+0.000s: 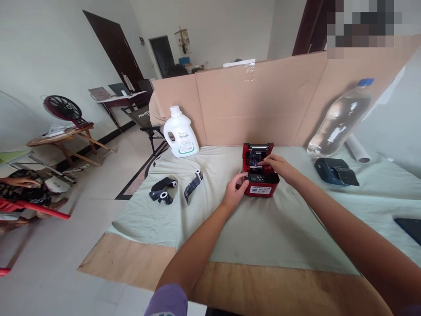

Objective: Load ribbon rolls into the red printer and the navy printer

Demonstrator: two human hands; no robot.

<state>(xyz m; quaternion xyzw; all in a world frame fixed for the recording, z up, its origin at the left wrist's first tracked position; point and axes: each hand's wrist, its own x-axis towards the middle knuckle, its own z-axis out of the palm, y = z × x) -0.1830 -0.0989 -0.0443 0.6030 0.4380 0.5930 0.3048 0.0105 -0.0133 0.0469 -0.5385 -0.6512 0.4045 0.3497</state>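
A small red and black printer (262, 184) stands on the cloth with its lid raised. Inside its open compartment shows a dark, patterned roll (255, 158). My left hand (236, 189) grips the printer's left front corner, thumb at the front and fingers along the side. My right hand (274, 166) reaches into the compartment from the right, with its fingertips closed at the roll's right side. Left of the printer, several similar dark rolls with white cores lie partly unwound, among them one upright roll (165, 198) and another with a trailing strip (194, 184).
A white detergent jug (184, 136) stands at the back left, before a cardboard screen (256, 101). At the right are a large water bottle (340, 116), a white paper tube (358, 148) and a dark blue device (335, 170). Other people sit beyond the table.
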